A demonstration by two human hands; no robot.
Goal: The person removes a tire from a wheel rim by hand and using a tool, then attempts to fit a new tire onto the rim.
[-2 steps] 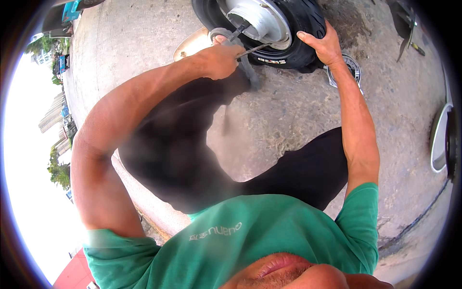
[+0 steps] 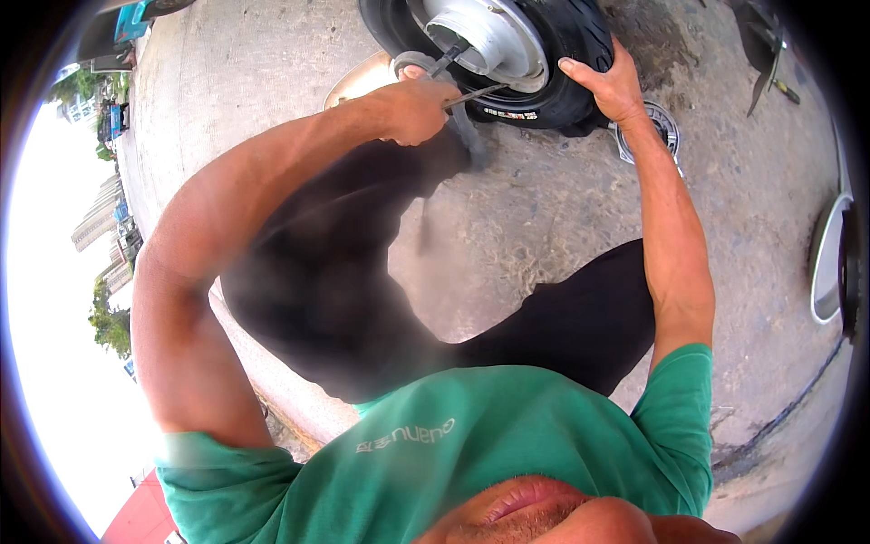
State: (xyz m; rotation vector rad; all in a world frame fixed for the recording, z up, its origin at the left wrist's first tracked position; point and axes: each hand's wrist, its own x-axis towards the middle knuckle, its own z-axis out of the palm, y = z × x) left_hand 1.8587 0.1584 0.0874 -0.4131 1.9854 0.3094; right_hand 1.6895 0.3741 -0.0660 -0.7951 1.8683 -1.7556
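A black tyre (image 2: 580, 45) on a silver wheel hub (image 2: 471, 25) rests on the ground at the top of the view. A dark axle (image 2: 450, 56) sticks out of the hub towards me. My left hand (image 2: 415, 111) is closed around a thin metal lever (image 2: 475, 95), whose far end meets the rim's lower edge. My right hand (image 2: 613, 86) lies on the tyre's outer right side, thumb spread from the fingers; some fingers are hidden behind the tread.
A round metal brake plate (image 2: 669, 124) lies beneath my right wrist. Tools, including a screwdriver (image 2: 787, 92), lie at the upper right. A pale rounded object (image 2: 349, 80) is behind my left hand. A pale-rimmed round thing (image 2: 818, 272) stands at the far right. My legs flank the concrete.
Hardly anything differs. The wheel, lever and left hand sit very slightly further left; my right hand keeps its place on the tyre.
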